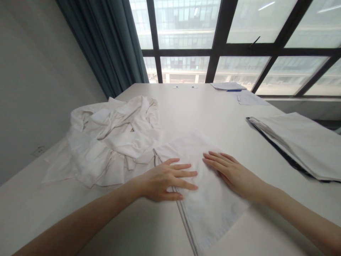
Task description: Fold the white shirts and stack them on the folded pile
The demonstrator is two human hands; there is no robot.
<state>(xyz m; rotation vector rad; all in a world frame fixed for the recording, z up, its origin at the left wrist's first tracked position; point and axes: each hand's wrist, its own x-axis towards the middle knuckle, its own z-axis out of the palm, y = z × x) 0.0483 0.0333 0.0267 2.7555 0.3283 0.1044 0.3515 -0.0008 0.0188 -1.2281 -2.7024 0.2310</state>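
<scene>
At lower centre, the folded white cloth (210, 209) lies flat on the white desk (197, 110), under the left hand's (167, 179) spread fingers and the right hand's (226, 172) nearly closed, extended ones.

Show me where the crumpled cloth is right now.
In the head view, the crumpled cloth lies on the left of the table, past the left hand and beside the folded cloth.

we've got plain white fabric (207, 202) on a white table (183, 110), a dark teal curtain (106, 39), black window frames (183, 52), and what's probably a blue pen (234, 90), kinda tiny though.
</scene>
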